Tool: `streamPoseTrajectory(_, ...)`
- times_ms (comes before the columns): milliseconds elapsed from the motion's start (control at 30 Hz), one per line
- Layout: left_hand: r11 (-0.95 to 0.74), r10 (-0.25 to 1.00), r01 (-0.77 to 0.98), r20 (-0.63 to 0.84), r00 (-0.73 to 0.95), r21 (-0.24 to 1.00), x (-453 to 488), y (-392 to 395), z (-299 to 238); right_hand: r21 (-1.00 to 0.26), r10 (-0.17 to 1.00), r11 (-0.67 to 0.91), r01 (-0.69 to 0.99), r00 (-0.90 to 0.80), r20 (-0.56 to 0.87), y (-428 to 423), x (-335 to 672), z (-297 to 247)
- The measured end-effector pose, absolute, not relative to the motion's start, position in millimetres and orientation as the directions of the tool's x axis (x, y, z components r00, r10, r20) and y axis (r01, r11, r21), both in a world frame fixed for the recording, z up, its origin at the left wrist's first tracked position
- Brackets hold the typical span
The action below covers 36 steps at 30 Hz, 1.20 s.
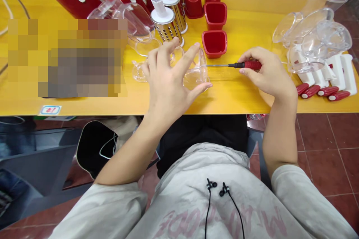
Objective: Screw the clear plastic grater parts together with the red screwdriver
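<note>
On the yellow table, a clear plastic funnel-shaped part (199,59) lies on its side under my left hand (171,76). The thumb and fingers of that hand are spread around it and steady it. My right hand (270,69) grips a screwdriver (252,65) by its red and black handle. The metal shaft points left, and its tip reaches into the wide mouth of the clear part. Where exactly the tip rests is hard to see through the plastic. Just beyond sits a small red square cup (214,44).
Metal grater drums (168,26) with white ends stand behind my left hand, beside red housings (74,0). Clear plastic parts (316,41) and white crank handles (338,76) with red knobs lie at right. A blurred patch covers the left side.
</note>
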<state>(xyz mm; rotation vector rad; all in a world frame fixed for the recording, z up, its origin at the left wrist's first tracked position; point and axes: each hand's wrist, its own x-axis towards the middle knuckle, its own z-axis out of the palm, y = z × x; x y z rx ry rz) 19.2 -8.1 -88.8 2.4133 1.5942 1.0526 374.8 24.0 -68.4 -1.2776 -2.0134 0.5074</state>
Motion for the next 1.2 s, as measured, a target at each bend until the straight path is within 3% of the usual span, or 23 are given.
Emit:
streamPoseTrajectory(733,-0.396,0.879,0.834,0.42,0.225,0.383,22.7,-10.2,-83.7,-0.701,0.931,0.365,0.613,-0.241,0.274,14.4,372.3,-58.9)
streamPoseTrajectory(933,-0.435,0.839,0.817,0.499,0.216,0.379,23.8,-12.1,-83.8,-0.686,0.92,0.391,0.614,-0.261,0.291,13.4,370.2,-58.0)
streamPoseTrajectory(1200,-0.427,0.854,0.797,0.479,0.201,0.427,24.7,-14.2,-78.4,-0.668,0.924,0.381,0.639,-0.275,0.265,13.5,371.8,-55.7)
